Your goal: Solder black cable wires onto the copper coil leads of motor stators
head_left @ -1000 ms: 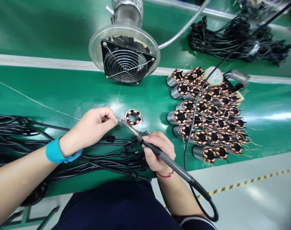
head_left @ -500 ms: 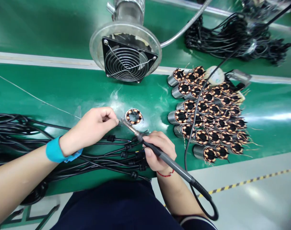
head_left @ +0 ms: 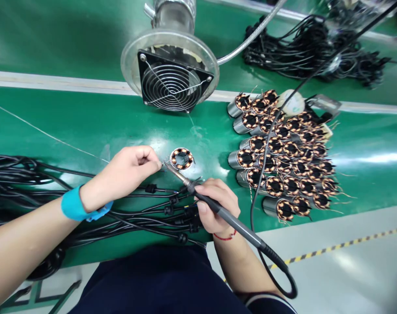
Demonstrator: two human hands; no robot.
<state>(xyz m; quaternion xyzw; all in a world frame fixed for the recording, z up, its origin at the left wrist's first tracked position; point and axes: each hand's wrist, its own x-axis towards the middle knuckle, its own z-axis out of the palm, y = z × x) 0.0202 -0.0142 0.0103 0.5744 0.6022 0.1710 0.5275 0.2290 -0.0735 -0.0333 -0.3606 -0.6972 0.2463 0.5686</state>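
My right hand (head_left: 217,205) is wrapped round the handle of a soldering iron (head_left: 232,221), whose metal tip points up and left. My left hand (head_left: 133,168) is pinched shut on a thin solder wire (head_left: 51,136) that runs in from the left edge. Its fingertips are very close to the iron's tip; the exact contact is too small to make out. Just right of the tip stands a motor stator (head_left: 181,158) with a ring of copper windings, apart from my fingers.
A fume extractor fan (head_left: 172,87) hangs above the stator. Several more wound stators (head_left: 283,161) stand in rows at the right, with the iron's cord crossing over them. Black cables (head_left: 126,218) lie along the front left. Another cable bundle (head_left: 303,52) lies at the back right.
Both hands and the iron hold nearly the same pose. A faint wisp of smoke has moved up toward the fan. The whole view has shifted very slightly.
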